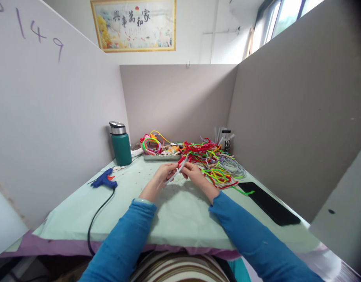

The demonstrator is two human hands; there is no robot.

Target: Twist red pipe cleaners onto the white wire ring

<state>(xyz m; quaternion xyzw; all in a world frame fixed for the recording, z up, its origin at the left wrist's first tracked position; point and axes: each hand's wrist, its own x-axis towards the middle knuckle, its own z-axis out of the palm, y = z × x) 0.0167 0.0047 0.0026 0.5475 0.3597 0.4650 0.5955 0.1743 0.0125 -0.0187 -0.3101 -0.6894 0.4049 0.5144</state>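
Observation:
Both my hands are together over the middle of the table. My left hand [166, 172] is closed on a white pipe cleaner [177, 172], which slants up to the right between the hands. The fingers of my right hand [192, 172] pinch the same strip near its upper part. A short red fuzzy piece [181, 160] shows just above the fingertips; which hand holds it I cannot tell. Right behind my right hand spreads a tangled heap of coloured pipe cleaners [218, 160], mostly red, green, yellow and grey.
A metal tray [161, 158] with small craft pieces and a looped multicoloured ring [151, 145] sits at the back. To the left are a green bottle [121, 149] and a blue glue gun [105, 179] with its cord. A black flat object [268, 203] and a black-capped jar [226, 140] lie right.

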